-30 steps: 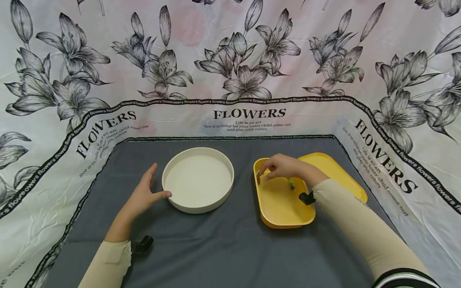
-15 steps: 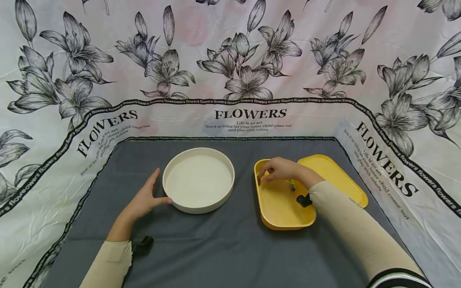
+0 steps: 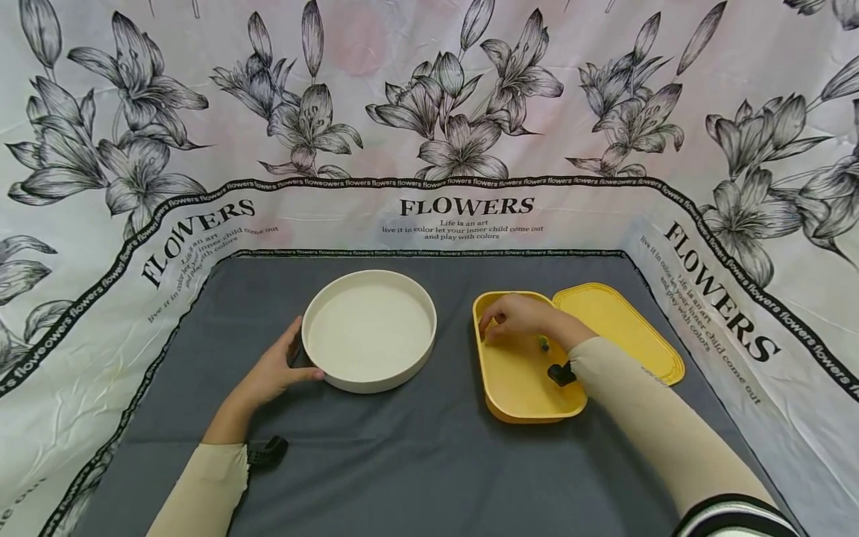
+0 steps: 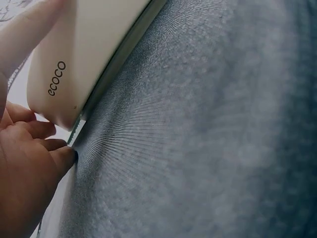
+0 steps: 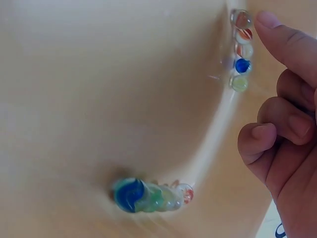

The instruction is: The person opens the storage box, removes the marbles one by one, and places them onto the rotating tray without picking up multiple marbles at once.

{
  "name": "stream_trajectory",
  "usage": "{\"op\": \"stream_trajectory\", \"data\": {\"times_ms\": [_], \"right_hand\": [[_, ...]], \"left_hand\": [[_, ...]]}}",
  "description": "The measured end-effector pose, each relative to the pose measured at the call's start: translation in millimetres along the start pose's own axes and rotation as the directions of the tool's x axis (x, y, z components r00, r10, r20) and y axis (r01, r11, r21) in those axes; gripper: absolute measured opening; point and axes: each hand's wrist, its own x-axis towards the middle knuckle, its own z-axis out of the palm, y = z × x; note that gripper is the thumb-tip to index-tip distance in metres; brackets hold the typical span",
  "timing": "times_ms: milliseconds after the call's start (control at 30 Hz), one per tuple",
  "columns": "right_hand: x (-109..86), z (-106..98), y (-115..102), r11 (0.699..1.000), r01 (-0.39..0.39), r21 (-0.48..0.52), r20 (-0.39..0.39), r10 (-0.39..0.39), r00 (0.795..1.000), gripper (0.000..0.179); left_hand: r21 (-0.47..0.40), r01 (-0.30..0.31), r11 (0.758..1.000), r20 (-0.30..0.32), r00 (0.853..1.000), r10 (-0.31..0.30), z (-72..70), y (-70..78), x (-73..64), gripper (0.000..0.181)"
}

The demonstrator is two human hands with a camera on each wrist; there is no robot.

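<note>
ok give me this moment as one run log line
left hand: at side of round white dish; right hand: inside yellow box, fingertip close to marble row; second marble row: in box; yellow lid: beside box

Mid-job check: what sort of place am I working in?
Probably a tabletop, perhaps at home, though no room shows: a gray cloth with a flower-printed border, a shallow cream dish and a yellow container holding what look like glass marbles.

Behind the left hand (image 3: 271, 374) I see a beige sleeve (image 3: 203, 488) and a black wrist camera (image 3: 268, 452); behind the right hand (image 3: 520, 316), a matching sleeve (image 3: 661, 418), second black camera (image 3: 561, 374), then black-and-white striped fabric (image 3: 734, 514).
</note>
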Motion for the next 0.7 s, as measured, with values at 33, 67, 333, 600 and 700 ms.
{"op": "stream_trajectory", "data": {"times_ms": [33, 67, 333, 600, 700], "right_hand": [[0.5, 0.5, -0.7, 1.000, -0.006, -0.005, 0.002, 0.006, 1.000, 0.013], [1.1, 1.0, -1.2, 1.000, -0.009, -0.007, 0.008, 0.009, 1.000, 0.013], [5.1, 4.7, -3.1, 0.999, -0.030, -0.019, 0.008, 0.030, 1.000, 0.011], [5.6, 8.3, -3.7, 0.999, -0.046, -0.011, 0.025, 0.046, 0.999, 0.009], [3.6, 6.4, -5.4, 0.999, -0.043, 0.012, 0.022, 0.043, 0.999, 0.009]], "left_hand": [[-0.004, -0.005, 1.000, 0.000, 1.000, 0.005, 0.3, -0.2, 0.4, 0.126], [-0.008, -0.008, 1.000, -0.002, 1.000, 0.008, 0.5, -0.5, 0.7, 0.126], [-0.011, -0.019, 1.000, -0.006, 1.000, 0.019, 0.9, 2.0, 1.4, 0.124], [-0.012, -0.020, 1.000, -0.006, 1.000, 0.020, 0.2, 3.1, 1.4, 0.123], [-0.002, -0.013, 1.000, -0.014, 1.000, 0.013, 0.6, 1.6, 1.1, 0.124]]}}
